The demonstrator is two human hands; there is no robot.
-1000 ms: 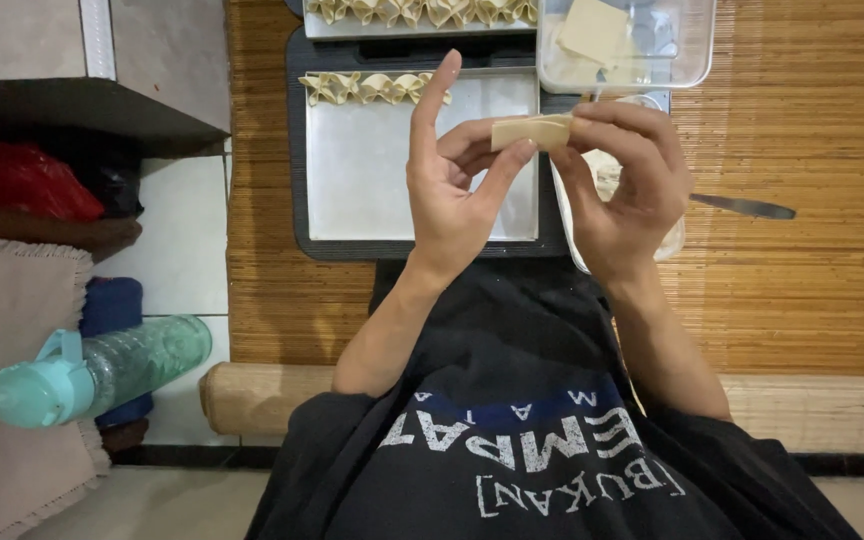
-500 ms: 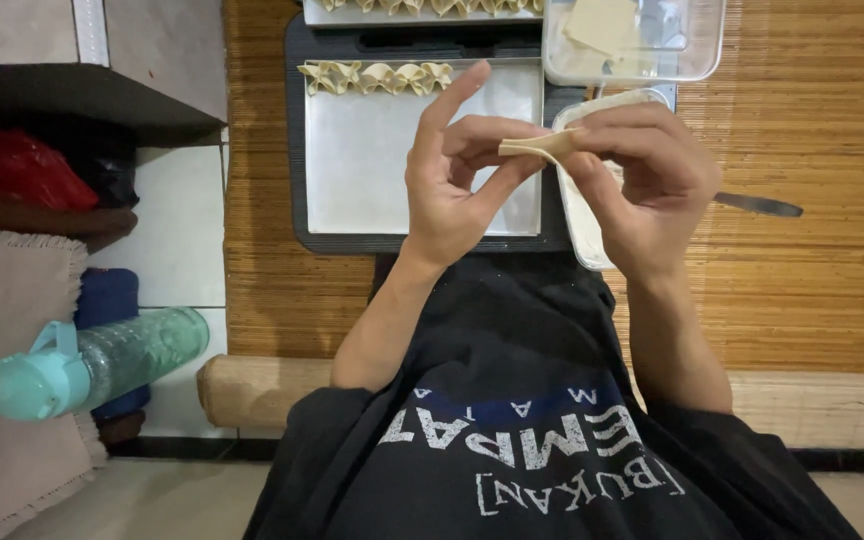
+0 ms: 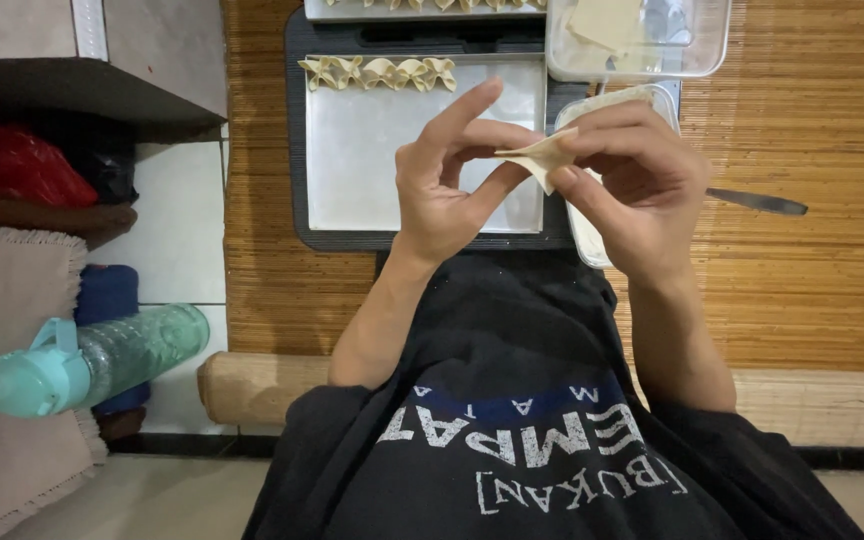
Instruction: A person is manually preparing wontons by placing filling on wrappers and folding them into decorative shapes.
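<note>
Two hands, left hand (image 3: pixel 442 185) and right hand (image 3: pixel 632 190), pinched on one dumpling wrapper (image 3: pixel 537 155), five folded dumplings (image 3: pixel 377 72) lined along the metal tray (image 3: pixel 402 170) far edge, wrappers (image 3: pixel 607 22) held in a clear tub (image 3: pixel 642 45) at the bamboo mat (image 3: pixel 802 280) far edge.

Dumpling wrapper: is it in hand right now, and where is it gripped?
Yes. The dumpling wrapper, folded, is pinched between both hands: left hand fingertips on its left edge, right hand fingers on its right side, above the metal tray.
</note>
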